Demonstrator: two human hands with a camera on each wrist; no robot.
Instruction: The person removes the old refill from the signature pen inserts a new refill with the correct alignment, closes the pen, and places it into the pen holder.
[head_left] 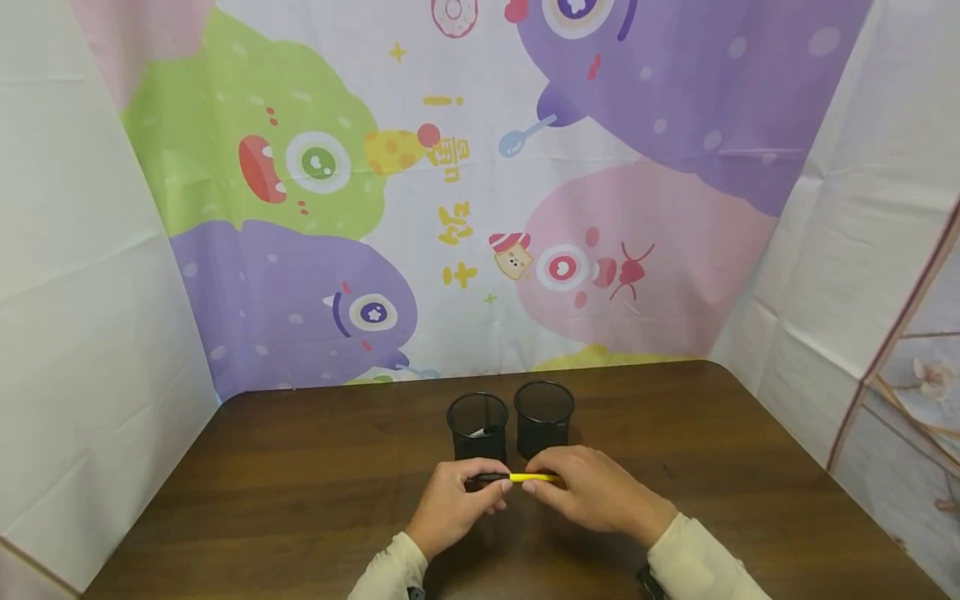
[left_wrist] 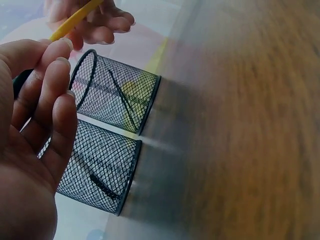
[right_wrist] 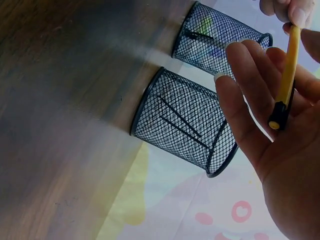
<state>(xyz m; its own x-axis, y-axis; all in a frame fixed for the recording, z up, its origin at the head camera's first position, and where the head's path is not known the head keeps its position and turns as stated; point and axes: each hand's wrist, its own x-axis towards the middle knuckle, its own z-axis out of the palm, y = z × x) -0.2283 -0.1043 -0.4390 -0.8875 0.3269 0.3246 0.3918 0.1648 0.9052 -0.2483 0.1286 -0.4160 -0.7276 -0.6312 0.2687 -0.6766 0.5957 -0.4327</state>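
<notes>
Between both hands, a slim pen-like stick lies level, yellow (head_left: pixel 528 477) on one side and black on the other. My left hand (head_left: pixel 453 502) pinches its black part. With thumb and fingers my right hand (head_left: pixel 596 493) grips the yellow part, whose end shows a black piece (right_wrist: pixel 281 114) in the right wrist view. Whether this is one pen or two pieces meeting, I cannot tell. Just beyond the hands stand two black mesh pen cups, the left cup (head_left: pixel 480 450) and the right cup (head_left: pixel 543 433). A white and black pen (head_left: pixel 482 432) leans inside the left cup.
The dark brown wooden table (head_left: pixel 315 475) carries both cups, upright and slightly apart. A cartoon-printed cloth (head_left: pixel 465 333) hangs along its back edge. Pale cloth walls stand at the left (head_left: pixel 90 333) and right (head_left: pixel 810 317).
</notes>
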